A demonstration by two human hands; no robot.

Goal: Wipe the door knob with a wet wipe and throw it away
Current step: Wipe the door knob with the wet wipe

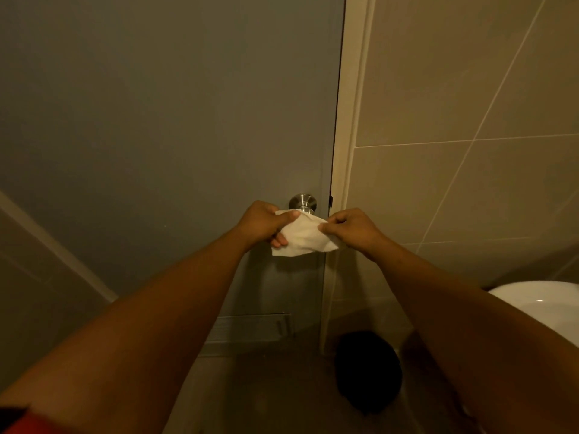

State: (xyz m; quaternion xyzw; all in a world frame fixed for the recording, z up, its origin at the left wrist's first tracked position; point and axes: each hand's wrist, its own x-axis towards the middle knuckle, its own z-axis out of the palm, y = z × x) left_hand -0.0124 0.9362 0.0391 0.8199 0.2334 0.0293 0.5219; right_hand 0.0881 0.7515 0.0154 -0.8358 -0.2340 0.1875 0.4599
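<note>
A round silver door knob (302, 201) sticks out of the grey door (163, 120) near its right edge. Just below and in front of the knob, a white wet wipe (302, 235) is stretched between both hands. My left hand (262, 221) pinches its left side with thumb on top and fingers underneath. My right hand (347, 228) pinches its right edge. The wipe's top edge overlaps the knob's lower part; I cannot tell whether it touches the knob.
A dark round bin (368, 371) stands on the floor below the hands, by the door frame (347, 145). A white basin or toilet rim (545, 305) juts in at the right. Beige tiled wall (470, 89) runs to the right of the frame. A vent grille (250, 327) sits low in the door.
</note>
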